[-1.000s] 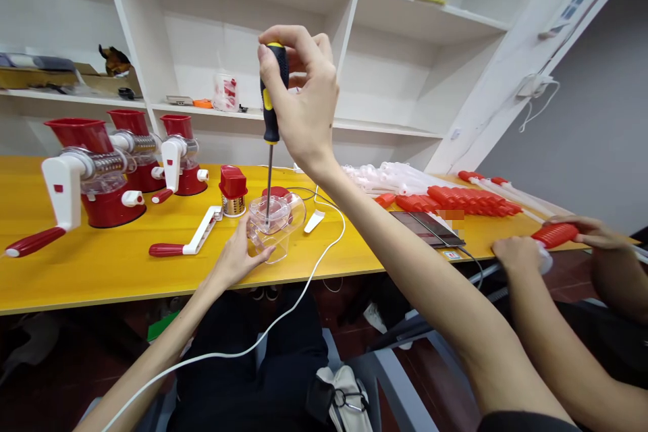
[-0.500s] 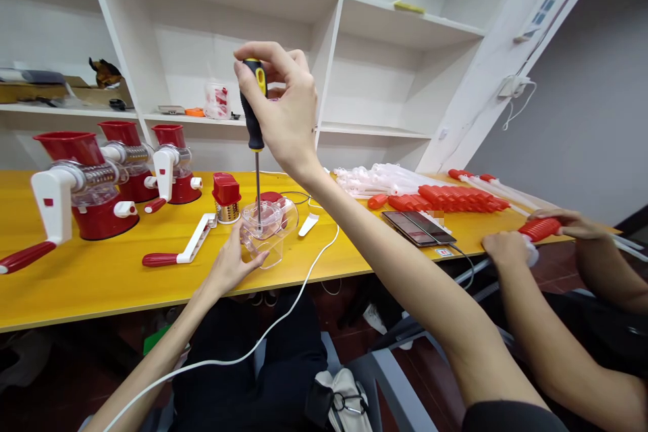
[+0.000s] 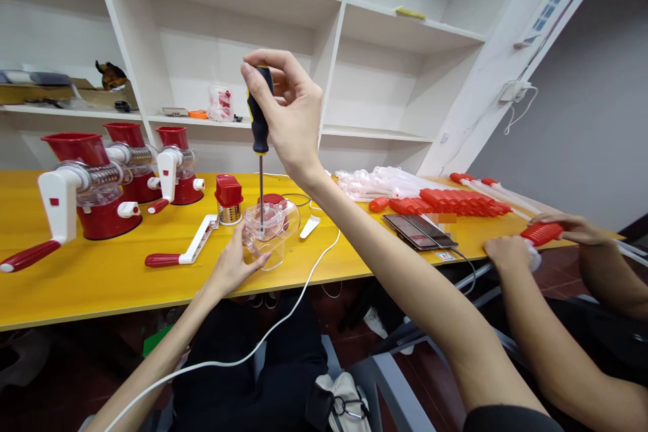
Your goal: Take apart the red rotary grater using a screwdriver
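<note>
Your right hand (image 3: 293, 115) is closed round the black-and-yellow screwdriver (image 3: 260, 135), shaft near vertical, reaching into the clear plastic housing (image 3: 277, 243) below. Your left hand (image 3: 230, 266), part-curled, grips that housing's side. Red-and-white plastic crank (image 3: 196, 246) lies left of it, on the yellow desk (image 3: 101, 277).

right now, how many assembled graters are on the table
3: the front grater, the rear grater partly behind it, and the right grater; no others show.

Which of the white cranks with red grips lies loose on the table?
The crank nearest the left hand, lying detached on the yellow table. The other cranks in plain view are fitted to standing graters.
</note>
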Motion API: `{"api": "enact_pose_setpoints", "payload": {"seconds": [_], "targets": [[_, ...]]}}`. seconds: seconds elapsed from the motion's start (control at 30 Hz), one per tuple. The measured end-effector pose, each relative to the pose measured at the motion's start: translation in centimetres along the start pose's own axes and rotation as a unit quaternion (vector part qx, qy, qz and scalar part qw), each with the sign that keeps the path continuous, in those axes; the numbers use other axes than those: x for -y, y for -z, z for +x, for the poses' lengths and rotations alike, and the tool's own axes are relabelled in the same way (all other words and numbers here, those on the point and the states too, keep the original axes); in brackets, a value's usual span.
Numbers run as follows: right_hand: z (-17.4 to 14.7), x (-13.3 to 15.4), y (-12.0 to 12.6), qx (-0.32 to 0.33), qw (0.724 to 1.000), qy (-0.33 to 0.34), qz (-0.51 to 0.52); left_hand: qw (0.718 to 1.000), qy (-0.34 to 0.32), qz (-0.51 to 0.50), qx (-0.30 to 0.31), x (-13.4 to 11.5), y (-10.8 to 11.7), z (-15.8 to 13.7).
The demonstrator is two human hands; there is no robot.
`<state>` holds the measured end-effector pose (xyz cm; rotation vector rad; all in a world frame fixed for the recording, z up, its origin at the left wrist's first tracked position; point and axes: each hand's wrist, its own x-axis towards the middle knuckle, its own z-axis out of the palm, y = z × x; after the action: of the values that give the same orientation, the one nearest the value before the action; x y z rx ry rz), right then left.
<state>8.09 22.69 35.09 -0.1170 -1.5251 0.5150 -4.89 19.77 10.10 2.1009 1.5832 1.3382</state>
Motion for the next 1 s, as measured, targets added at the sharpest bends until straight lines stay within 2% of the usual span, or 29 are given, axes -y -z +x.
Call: {"api": "enact_pose_setpoints", "payload": {"seconds": [0.17,0.3,0.57,0.83,1.0], "targets": [[0.4,-1.3,0.3,0.052,0.999,0.012,0.001,1.0,-0.001,0.01,-0.007,0.1,0.0,0.0],[0.0,-1.1,0.5,0.062,0.998,-0.009,-0.008,1.0,0.003,0.013,0.002,0.2,0.0,-0.1],[0.0,0.9,0.2,-0.031,0.994,0.0,-0.1,1.0,0.004,0.008,0.003,0.1,-0.1,0.0],[-0.3,0.5,1.1,0.027,0.994,0.039,-0.099,1.0,0.009,0.01,-0.002,0.2,-0.1,0.0],[-0.4,0.5,0.6,0.014,0.992,0.047,-0.118,1.0,0.008,0.016,0.001,0.6,-0.2,0.0]]}}
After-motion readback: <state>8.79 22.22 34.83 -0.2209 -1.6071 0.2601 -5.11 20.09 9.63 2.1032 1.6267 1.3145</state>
